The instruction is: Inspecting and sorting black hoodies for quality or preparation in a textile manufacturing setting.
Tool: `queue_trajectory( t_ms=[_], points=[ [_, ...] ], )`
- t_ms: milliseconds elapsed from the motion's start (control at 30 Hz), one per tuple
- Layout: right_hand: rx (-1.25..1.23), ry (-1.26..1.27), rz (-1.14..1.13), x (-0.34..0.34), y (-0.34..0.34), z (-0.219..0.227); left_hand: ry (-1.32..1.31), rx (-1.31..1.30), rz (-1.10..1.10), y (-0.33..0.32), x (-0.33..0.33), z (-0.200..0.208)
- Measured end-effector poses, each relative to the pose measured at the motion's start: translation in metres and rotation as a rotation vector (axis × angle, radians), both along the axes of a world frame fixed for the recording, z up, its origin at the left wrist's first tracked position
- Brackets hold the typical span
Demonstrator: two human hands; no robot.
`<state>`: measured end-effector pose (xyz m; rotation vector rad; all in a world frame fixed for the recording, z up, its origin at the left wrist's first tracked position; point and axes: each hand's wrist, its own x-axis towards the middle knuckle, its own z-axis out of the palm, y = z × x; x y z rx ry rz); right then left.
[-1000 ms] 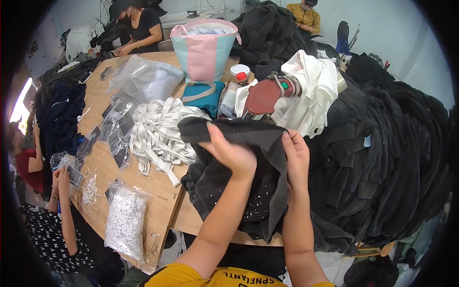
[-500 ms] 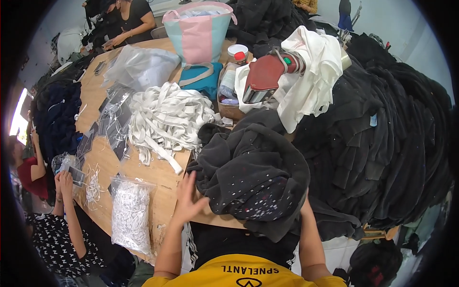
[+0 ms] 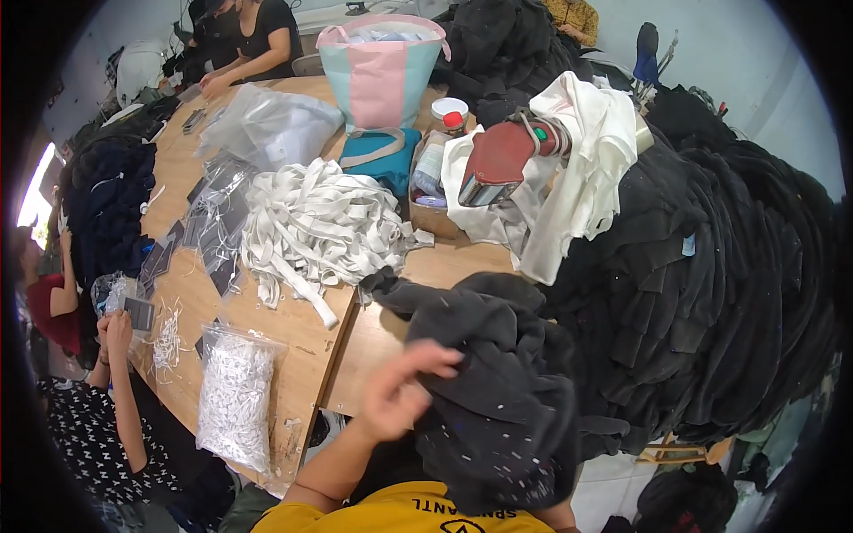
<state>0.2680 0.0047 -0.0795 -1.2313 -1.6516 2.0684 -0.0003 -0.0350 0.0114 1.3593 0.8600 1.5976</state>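
A bunched dark grey garment with a fleecy look and small pale specks (image 3: 498, 382) hangs over the near table edge, down in front of my yellow shirt. My left hand (image 3: 400, 391) is at its left side, fingers stretched toward the cloth and slightly blurred. That hand is open with nothing in it; whether the fingertips touch the cloth I cannot tell. My right hand is hidden behind the garment; only a bit of the right forearm (image 3: 558, 515) shows below it.
Left of the garment lie a heap of white straps (image 3: 320, 231) and a clear bag of white bits (image 3: 235, 400). Beyond stand a red steam iron (image 3: 502, 164) on white cloth and a striped bucket (image 3: 386, 80). Dark garments (image 3: 711, 293) pile high at right. Co-workers' hands (image 3: 114, 333) work at left.
The garment has come nearer my body and shifted slightly right, baring wood behind it. My left hand has moved right and nearer me. My right hand has gone behind the cloth.
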Motion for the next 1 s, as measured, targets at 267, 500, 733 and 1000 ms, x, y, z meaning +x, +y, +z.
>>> queue_trajectory(
  t_ms=[267, 500, 733, 1000],
  points=[
    [0.258, -0.084, 0.079, 0.022, 0.004, 0.057, 0.355, -0.328, 0.497, 0.037, -0.041, -0.082],
    [0.369, -0.279, -0.042, 0.036, 0.020, 0.073, 0.907, -0.403, 0.598, 0.006, -0.047, -0.136],
    [0.517, -0.506, -0.157, 0.059, 0.052, 0.105, 1.016, -0.335, 0.620, 0.007, -0.050, -0.133],
    [1.113, -0.868, -0.259, 0.111, 0.160, 0.262, 1.079, -0.287, 0.649, 0.009, -0.050, -0.131]
  ],
)
